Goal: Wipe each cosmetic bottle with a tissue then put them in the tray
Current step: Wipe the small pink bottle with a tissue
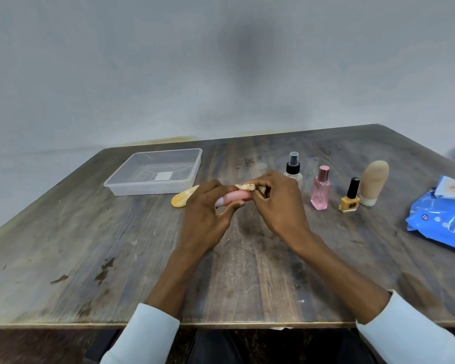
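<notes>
While my left hand (pixel 208 206) curls round the pink tube (pixel 235 197), holding it level above the table (pixel 116 258), my right hand (pixel 276 203) pinches a crumpled tissue (pixel 245 187) against the tube's right end. Beyond my left hand lies the clear tray (pixel 132 185); right of my grip four bottles stand before a grey wall.

A worn, dark wooden table (pixel 116 245) carries a clear plastic tray (pixel 132 183), a yellow teardrop-shaped tube (pixel 180 199), a clear spray bottle (pixel 292 168), a pink glass perfume bottle (pixel 320 191), a yellow nail-polish bottle (pixel 350 199), a beige inverted foundation tube (pixel 373 181) and a blue wipes pack (pixel 441 219).
</notes>
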